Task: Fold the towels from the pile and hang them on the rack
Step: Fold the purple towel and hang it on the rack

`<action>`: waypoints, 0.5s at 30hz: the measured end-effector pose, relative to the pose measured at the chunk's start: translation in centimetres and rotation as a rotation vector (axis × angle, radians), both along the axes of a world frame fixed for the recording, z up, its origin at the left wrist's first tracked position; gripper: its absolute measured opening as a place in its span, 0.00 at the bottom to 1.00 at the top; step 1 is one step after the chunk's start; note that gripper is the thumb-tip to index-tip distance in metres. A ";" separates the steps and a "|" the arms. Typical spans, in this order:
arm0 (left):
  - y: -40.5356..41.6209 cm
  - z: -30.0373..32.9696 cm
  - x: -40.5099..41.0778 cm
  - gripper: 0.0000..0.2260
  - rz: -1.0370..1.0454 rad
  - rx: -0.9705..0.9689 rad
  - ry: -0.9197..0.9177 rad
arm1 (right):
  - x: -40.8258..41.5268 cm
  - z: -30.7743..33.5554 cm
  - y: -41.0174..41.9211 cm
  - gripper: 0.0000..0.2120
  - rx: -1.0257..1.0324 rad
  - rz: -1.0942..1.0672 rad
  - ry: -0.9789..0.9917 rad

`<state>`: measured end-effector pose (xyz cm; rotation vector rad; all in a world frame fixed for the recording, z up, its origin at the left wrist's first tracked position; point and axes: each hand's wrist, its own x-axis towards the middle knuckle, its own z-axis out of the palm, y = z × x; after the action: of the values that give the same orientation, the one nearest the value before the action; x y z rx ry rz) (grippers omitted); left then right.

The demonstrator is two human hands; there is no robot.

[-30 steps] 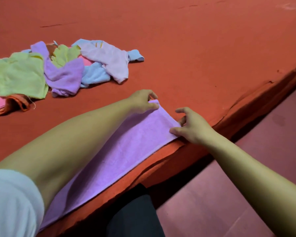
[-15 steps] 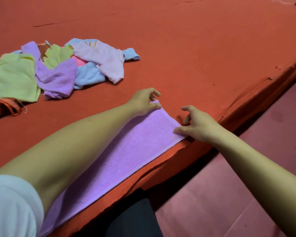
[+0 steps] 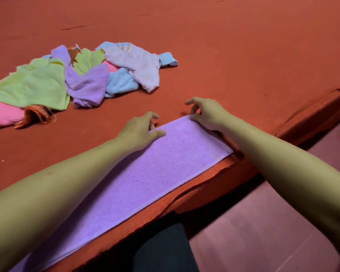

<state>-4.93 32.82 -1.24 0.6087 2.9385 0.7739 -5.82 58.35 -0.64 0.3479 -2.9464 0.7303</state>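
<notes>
Purple towel (image 3: 145, 177) lies folded in a long strip along the near edge of the red-covered surface (image 3: 243, 55), running from the near left to its far end between the two hands. Left hand (image 3: 139, 128) pinches the far left corner with thumb on top; right hand (image 3: 208, 112) grips the far right corner, fingers curled. Pile of towels (image 3: 82, 79) sits well apart, far left.

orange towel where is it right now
In the head view the orange towel lies at the left, at the near edge of the pile, tucked under the green towel beside the pink towel.
</notes>
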 end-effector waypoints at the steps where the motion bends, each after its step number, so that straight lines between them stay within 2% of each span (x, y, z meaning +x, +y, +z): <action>1: 0.0 0.1 0.1 0.23 -0.002 -0.010 -0.006 | 0.0 0.3 0.0 0.23 -0.003 -0.002 -0.006; 3: 0.2 0.3 0.3 0.24 -0.007 -0.023 -0.018 | 0.3 1.0 0.3 0.23 -0.058 -0.003 -0.018; 7: -0.3 1.0 1.1 0.27 0.026 0.041 -0.064 | 1.7 3.0 1.7 0.25 -0.345 -0.009 -0.094; 15: -2.0 3.2 7.2 0.25 -0.033 0.242 0.016 | 7.7 4.5 3.6 0.28 -0.228 0.136 -0.099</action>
<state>2.30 30.81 1.96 0.6786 2.8625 1.1364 1.84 61.98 3.84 0.5090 -2.9085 1.1184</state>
